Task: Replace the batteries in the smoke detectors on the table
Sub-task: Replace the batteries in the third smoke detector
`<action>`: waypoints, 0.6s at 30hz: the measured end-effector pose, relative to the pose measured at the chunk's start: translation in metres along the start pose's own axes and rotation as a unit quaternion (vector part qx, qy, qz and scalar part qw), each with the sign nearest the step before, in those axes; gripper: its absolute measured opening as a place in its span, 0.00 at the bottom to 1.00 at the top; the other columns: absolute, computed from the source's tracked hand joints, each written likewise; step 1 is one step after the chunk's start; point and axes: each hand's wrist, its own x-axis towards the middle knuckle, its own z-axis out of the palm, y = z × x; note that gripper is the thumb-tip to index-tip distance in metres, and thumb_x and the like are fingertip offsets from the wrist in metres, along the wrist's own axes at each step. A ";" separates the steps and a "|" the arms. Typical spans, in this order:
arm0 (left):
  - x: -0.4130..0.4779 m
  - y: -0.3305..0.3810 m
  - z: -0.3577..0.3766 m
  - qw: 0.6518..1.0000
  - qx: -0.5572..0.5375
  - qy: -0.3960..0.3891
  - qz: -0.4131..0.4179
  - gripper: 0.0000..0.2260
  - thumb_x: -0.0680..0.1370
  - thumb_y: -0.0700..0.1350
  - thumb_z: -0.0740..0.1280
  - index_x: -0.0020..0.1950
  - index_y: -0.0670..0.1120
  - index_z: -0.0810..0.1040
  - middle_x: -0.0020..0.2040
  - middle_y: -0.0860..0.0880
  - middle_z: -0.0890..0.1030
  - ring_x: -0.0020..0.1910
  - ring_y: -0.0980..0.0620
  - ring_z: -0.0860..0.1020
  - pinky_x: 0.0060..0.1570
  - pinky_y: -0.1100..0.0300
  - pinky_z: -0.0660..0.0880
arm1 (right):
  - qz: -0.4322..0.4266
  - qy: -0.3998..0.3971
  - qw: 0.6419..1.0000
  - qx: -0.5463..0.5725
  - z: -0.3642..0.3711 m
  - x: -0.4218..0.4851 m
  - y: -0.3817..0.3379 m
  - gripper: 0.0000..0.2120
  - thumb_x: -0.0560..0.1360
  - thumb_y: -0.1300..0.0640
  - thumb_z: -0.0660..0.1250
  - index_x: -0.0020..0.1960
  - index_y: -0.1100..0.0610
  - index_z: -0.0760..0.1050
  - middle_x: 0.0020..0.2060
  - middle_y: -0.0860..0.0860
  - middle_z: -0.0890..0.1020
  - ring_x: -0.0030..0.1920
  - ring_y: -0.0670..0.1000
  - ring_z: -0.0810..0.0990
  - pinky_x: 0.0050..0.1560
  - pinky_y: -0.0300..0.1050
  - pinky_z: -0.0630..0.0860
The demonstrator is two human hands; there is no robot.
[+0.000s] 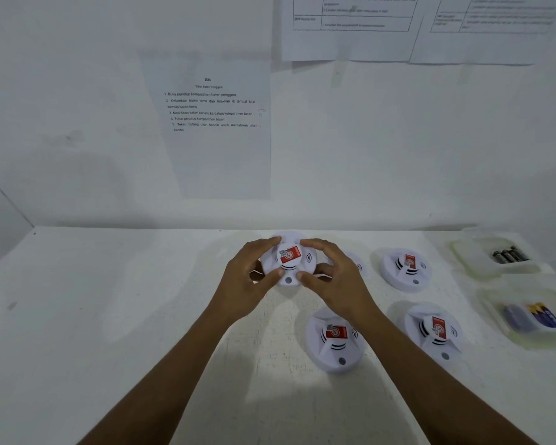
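Over mid-table, hands: left hand (251, 279) and right hand (337, 279) both grip one smoke detector (289, 261), face up, red label toward the camera.
Left hand grip: thumb on the rim at 7 o'clock, fingers curled over the rim at 11, more fingers under the body.
Right hand grip: mirror of the left, thumb at 5 o'clock, fingers over 1, some underneath.
Arm pose: both forearms reach in from 6 o'clock and converge in a V, wrists about level.
Lifted or resting: cannot tell for sure; the fingers underneath suggest it is lifted.
Step in hand: likely opening the housing to reach the battery bay, which is not visible.
Doing it well: probably hold one half firm and twist the other. Keep the grip on the rim, off the label cap, and low over the table (109, 316).
Other units: second detector (359, 266) at 3 o'clock, mostly hidden by the right hand. Third detector (405, 268) is further out at 3, fourth detector (334, 340) at 5, fifth detector (437, 332) at 4.
Battery stock: far tray (463, 252) at 3 o'clock with dark batteries (511, 255); near tray (495, 303) at 4 with blue-yellow batteries (533, 316), blurred.
Wall: instruction sheet (219, 123) at 12 o'clock.
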 end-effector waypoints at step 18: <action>-0.001 -0.022 -0.004 0.999 0.050 0.004 -0.007 0.22 0.73 0.53 0.70 0.66 0.55 0.71 0.63 0.55 0.77 0.58 0.55 0.78 0.53 0.63 0.79 | 0.011 -0.014 1.000 -0.023 0.010 0.007 0.011 0.23 0.72 0.58 0.75 0.63 0.46 0.74 0.59 0.45 0.79 0.53 0.46 0.82 0.47 0.36 0.81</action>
